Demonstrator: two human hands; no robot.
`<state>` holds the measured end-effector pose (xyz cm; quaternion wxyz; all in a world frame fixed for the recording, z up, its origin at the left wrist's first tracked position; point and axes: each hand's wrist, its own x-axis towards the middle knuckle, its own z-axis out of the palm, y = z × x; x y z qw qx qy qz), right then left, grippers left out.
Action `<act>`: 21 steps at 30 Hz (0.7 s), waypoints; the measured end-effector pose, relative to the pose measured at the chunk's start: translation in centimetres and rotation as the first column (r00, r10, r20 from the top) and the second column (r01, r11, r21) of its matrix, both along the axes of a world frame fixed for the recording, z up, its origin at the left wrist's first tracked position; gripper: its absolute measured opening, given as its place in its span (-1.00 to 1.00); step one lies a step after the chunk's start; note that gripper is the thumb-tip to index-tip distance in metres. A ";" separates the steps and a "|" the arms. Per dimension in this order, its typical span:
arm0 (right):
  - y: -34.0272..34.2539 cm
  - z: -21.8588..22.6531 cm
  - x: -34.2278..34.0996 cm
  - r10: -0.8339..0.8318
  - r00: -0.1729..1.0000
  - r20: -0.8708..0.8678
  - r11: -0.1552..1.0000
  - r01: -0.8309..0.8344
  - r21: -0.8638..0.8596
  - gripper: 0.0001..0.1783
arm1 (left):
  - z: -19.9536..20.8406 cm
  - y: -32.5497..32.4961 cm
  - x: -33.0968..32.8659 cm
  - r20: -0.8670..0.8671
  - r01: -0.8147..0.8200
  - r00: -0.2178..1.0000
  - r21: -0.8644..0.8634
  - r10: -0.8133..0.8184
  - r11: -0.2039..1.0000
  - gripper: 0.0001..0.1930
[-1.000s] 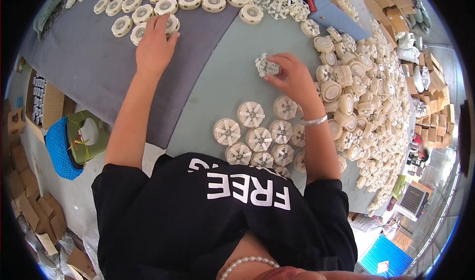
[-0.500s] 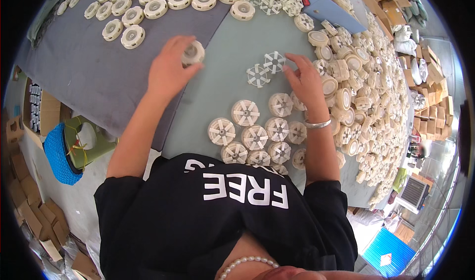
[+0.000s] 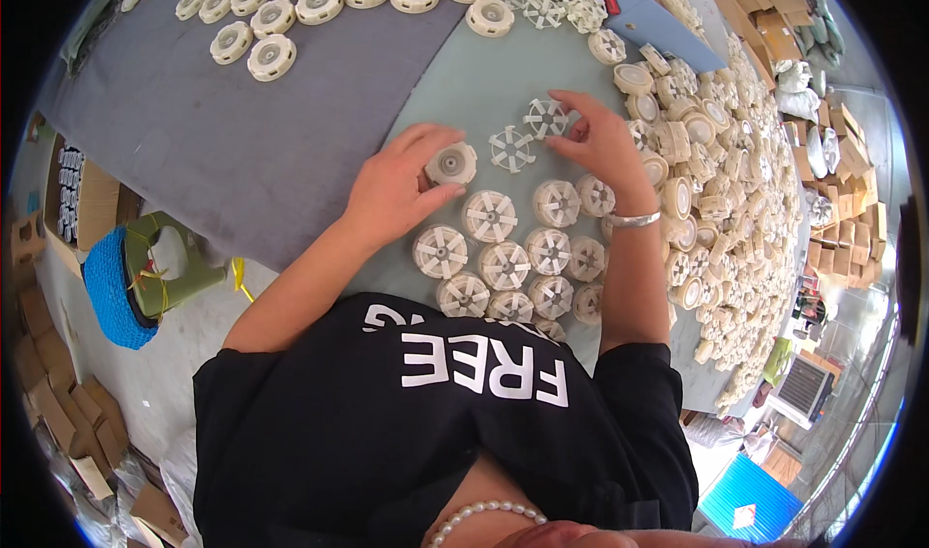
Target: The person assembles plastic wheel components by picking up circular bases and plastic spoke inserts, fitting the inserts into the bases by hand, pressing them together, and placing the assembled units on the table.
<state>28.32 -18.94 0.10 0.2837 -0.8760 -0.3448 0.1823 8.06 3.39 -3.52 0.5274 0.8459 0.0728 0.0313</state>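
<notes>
My left hand (image 3: 392, 190) grips a round cream plastic cap (image 3: 451, 165) and holds it just above the pale green table (image 3: 484, 74). Right of it lies a white spoked insert (image 3: 511, 148). My right hand (image 3: 600, 146) touches a second spoked insert (image 3: 545, 118) with its fingertips. Below both hands sits a cluster of several assembled cream wheels (image 3: 503, 258) in rows, close to my chest.
More cream caps (image 3: 290, 6) line the far edge of a grey cloth (image 3: 223, 141). A big heap of cream parts (image 3: 716, 161) fills the right side. A blue basket (image 3: 111, 291) and cardboard boxes (image 3: 58, 412) stand on the floor at left.
My left hand has carried a cap from the grey cloth toward the middle of the table. My right hand has set a spoked insert down and moved onto another one.
</notes>
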 end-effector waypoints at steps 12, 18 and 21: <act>4.5 1.4 -7.5 0.190 0.980 -0.053 0.963 -0.175 0.204 -0.43 | -1.2 0.2 -0.8 -0.083 -0.210 0.978 -0.463 0.194 0.861 -0.51; 5.7 0.1 -7.8 0.314 0.949 0.028 0.946 -0.315 0.075 -0.44 | -1.9 0.1 -0.4 -0.001 -0.147 0.988 -0.312 0.154 0.939 -0.50; 6.4 -0.3 -7.9 0.310 0.948 0.067 0.949 -0.313 0.041 -0.43 | -1.6 0.2 -0.3 -0.037 -0.205 0.978 -0.384 0.207 0.900 -0.50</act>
